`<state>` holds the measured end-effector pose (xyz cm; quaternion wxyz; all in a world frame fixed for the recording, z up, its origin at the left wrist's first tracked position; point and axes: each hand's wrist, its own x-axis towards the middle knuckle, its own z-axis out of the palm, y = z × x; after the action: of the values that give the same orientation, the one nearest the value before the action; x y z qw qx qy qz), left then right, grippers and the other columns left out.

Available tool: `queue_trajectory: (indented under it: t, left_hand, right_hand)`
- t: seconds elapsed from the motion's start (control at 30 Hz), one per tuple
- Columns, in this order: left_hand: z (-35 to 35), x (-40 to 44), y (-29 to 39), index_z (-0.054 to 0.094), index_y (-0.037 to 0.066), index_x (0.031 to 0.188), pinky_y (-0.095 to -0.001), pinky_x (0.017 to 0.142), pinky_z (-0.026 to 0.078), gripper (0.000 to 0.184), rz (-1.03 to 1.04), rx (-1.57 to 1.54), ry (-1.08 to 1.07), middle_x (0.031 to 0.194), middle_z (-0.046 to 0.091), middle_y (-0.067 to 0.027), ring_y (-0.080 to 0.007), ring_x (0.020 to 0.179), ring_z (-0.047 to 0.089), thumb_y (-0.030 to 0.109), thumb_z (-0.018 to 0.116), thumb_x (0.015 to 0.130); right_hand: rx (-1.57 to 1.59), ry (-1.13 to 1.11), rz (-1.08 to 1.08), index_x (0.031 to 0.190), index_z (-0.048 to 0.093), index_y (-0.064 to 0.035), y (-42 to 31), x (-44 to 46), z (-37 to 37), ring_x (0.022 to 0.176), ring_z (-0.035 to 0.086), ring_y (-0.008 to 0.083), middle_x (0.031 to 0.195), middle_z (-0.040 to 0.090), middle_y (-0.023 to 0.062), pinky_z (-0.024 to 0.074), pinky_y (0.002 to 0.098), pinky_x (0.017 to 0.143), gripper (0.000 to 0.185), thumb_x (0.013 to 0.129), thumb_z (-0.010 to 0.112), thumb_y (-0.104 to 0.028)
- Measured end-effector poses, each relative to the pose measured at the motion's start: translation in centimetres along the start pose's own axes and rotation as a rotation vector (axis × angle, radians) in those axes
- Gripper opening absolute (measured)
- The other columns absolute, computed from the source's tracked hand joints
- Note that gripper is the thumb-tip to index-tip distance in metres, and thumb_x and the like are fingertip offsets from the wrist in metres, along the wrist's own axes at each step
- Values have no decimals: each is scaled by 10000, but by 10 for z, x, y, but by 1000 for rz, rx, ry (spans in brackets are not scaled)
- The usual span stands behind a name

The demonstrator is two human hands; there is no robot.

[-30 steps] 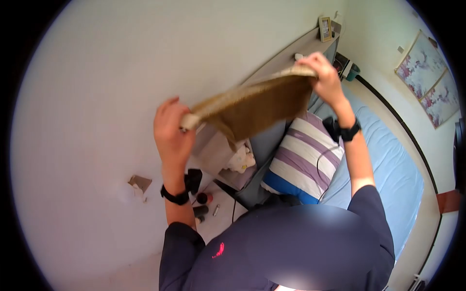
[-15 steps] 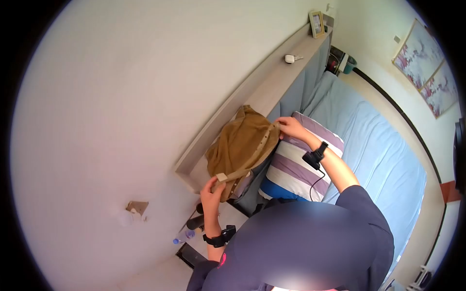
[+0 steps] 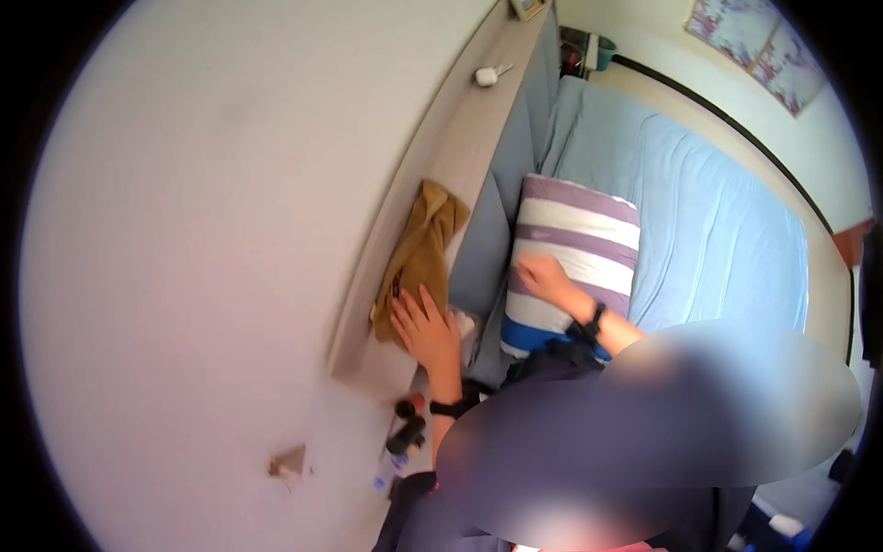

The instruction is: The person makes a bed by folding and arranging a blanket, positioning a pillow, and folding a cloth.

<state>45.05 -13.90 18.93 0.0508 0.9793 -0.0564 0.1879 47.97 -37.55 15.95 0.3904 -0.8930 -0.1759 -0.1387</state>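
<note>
A brown garment [image 3: 429, 253] lies bunched lengthwise along the headboard shelf. My left hand [image 3: 426, 327] rests on its near end, fingers spread and flat against the cloth. Apart from the garment, my right hand [image 3: 549, 279] is over the striped pillow [image 3: 579, 216], its fingers curled in with no object visible in them. Whether that hand touches the pillow I cannot tell.
The pale headboard shelf [image 3: 457, 147] runs along the wall, with a white case [image 3: 487, 76] and a picture frame [image 3: 527, 7] farther up. A blue-sheeted bed [image 3: 708, 212] spreads to the right. Dark bottles [image 3: 406, 434] stand below the shelf's near end.
The garment, held spread between both hands before, now lies narrower on the shelf. My right hand has let go and is over the pillow; my left hand has opened flat on the cloth.
</note>
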Motion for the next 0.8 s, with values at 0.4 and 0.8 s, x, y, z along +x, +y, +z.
queue_trajectory:
  t: [0.4, 0.8]
  left_hand:
    - [17, 3, -4, 418, 79, 1247, -469, 990, 286, 551, -12, 226, 64, 1317, 359, -176, -364, 1215, 344, 312, 513, 757]
    - [-5, -28, 23, 548, -1, 1030, -458, 903, 359, 292, 500, -690, -104, 1015, 559, -179, -370, 1016, 490, 23, 490, 745]
  right_hand:
    - [-100, -104, 935, 627, 454, -25, 19, -237, -27, 531, 487, 306, 577, 482, 176, 376, 390, 504, 252, 781, 582, -179]
    - [-210, -311, 1143, 1099, 473, 5, 89, -330, 57, 1010, 466, 392, 1075, 477, 262, 367, 408, 905, 393, 747, 506, -167]
